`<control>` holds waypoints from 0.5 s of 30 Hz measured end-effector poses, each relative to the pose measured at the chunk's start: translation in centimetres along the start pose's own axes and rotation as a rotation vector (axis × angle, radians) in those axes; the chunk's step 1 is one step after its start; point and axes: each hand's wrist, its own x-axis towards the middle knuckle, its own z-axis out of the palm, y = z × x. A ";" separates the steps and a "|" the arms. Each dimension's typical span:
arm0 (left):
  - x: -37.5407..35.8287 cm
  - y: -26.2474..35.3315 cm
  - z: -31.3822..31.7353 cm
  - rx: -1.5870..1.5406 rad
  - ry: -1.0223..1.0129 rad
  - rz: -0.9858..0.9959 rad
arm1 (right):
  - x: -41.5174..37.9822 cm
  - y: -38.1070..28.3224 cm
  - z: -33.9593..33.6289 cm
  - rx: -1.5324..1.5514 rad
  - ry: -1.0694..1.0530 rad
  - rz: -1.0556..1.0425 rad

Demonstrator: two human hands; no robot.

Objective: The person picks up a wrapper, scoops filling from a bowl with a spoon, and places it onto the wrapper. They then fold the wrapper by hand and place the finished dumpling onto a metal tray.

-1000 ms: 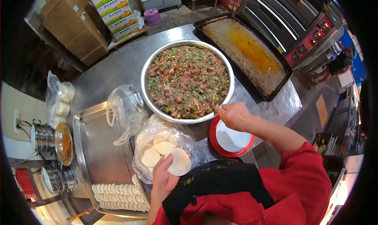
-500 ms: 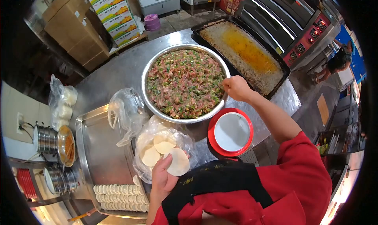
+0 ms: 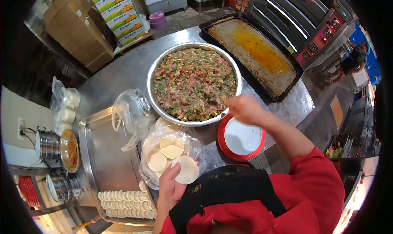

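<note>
My left hand (image 3: 172, 185) holds a round dumpling wrapper (image 3: 187, 170) between thumb and fingers, beside an open plastic bag (image 3: 148, 140) of more wrappers (image 3: 171, 149). My right hand (image 3: 245, 109) is closed at the lower right rim of a large steel bowl (image 3: 150, 95). Whatever it grips is blurred and mostly hidden. Minced meat filling with chopped greens (image 3: 192, 82) fills the bowl. Just below that hand, a white bowl (image 3: 242, 139) sits in a red one (image 3: 223, 147). Folded dumplings (image 3: 126, 204) stand in rows at the near end of a metal tray (image 3: 108, 152).
A black baking pan (image 3: 282, 95) with yellow oil lies at the back right of the steel table (image 3: 110, 80). A clear plastic bag (image 3: 132, 111) rests by the tray. A dish of orange-brown seasoning (image 3: 70, 152) and steel pots (image 3: 63, 187) stand left. Another person (image 3: 354, 60) is far right.
My right hand has moved down and towards me along the steel bowl's rim, and is now blurred. The left hand keeps its wrapper in nearly the same spot.
</note>
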 end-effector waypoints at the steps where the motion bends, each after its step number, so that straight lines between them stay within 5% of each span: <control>1: 0.0 0.0 -0.2 -0.011 0.005 -0.001 | 1.2 0.1 -2.0 0.046 -0.007 0.073; 7: 0.3 -0.2 0.0 -0.118 -0.012 0.027 | 9.5 5.6 -0.9 -0.176 0.256 0.079; 15: 0.7 -0.3 0.1 -0.078 -0.008 0.054 | 6.3 3.5 1.6 -0.030 -0.164 -0.176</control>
